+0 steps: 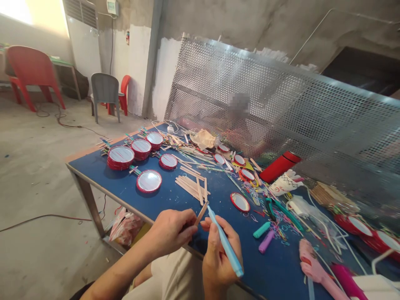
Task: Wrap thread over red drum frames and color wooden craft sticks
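Head view, items at the near table edge: wooden craft stick (201,213), pinched in the left hand (171,231), fingers closed around its lower end. Light blue pen (225,241), gripped in the right hand (218,254), tip at the stick, possibly touching. Beyond, on the blue table (125,187): loose wooden sticks (191,184); red-rimmed round mirrors (149,181); a red flask (279,166), lying down; coloured rubber bands (276,227), scattered. Perforated metal screen (281,104) behind.

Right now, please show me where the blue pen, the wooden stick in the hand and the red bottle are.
blue pen (225,241), head view, middle of barrel.
wooden stick (202,212), head view, upper free end.
red bottle (277,167), head view, body.
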The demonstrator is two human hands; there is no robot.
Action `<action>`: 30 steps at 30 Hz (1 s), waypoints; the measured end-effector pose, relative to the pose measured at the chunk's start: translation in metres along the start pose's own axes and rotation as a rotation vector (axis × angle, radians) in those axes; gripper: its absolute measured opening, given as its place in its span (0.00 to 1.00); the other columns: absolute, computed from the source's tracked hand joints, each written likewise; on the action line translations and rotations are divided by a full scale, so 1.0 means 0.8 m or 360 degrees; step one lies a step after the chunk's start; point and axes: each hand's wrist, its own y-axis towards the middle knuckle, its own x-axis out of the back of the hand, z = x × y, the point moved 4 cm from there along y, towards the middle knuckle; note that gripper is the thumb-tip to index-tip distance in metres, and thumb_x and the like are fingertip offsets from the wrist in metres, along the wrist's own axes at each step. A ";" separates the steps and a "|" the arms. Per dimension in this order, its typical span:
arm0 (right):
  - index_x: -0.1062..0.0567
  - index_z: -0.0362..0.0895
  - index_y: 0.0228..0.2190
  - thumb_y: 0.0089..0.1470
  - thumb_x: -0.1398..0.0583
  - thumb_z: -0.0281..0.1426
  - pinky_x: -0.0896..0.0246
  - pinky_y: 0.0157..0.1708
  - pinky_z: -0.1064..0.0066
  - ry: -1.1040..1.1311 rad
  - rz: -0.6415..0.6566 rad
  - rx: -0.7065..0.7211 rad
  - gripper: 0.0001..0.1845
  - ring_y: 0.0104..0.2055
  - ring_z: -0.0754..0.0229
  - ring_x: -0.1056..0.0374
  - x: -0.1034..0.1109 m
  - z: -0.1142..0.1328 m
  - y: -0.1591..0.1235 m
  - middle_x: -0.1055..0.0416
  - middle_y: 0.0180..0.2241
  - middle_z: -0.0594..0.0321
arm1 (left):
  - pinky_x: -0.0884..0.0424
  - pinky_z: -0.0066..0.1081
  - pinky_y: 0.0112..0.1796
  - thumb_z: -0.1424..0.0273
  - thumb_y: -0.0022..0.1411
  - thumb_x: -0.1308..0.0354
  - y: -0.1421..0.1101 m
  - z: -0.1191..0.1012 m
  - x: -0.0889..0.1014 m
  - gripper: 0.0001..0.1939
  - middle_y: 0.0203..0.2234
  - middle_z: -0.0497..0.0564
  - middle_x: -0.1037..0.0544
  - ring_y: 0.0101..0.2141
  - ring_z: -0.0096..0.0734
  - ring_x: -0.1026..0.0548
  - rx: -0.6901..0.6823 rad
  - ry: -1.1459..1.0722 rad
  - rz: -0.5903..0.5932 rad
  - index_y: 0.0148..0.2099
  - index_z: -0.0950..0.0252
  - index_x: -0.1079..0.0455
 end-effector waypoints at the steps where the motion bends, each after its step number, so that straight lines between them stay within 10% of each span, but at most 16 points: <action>1: 0.23 0.40 0.44 0.61 0.38 0.28 0.24 0.31 0.73 -0.0020 0.0016 0.0002 0.10 0.31 0.60 0.22 -0.001 0.000 0.000 0.20 0.35 0.55 | 0.38 0.24 0.29 0.71 0.66 0.46 0.000 0.000 0.000 0.06 0.25 0.45 0.18 0.27 0.29 0.23 0.0001 -0.0003 0.0001 0.36 0.62 0.30; 30: 0.23 0.39 0.43 0.62 0.39 0.28 0.23 0.29 0.72 -0.0015 -0.0074 -0.0001 0.09 0.29 0.61 0.22 -0.003 0.007 0.004 0.20 0.35 0.53 | 0.38 0.24 0.29 0.70 0.66 0.47 0.002 -0.001 0.000 0.07 0.25 0.45 0.19 0.27 0.29 0.24 -0.0010 0.0038 0.0013 0.35 0.61 0.30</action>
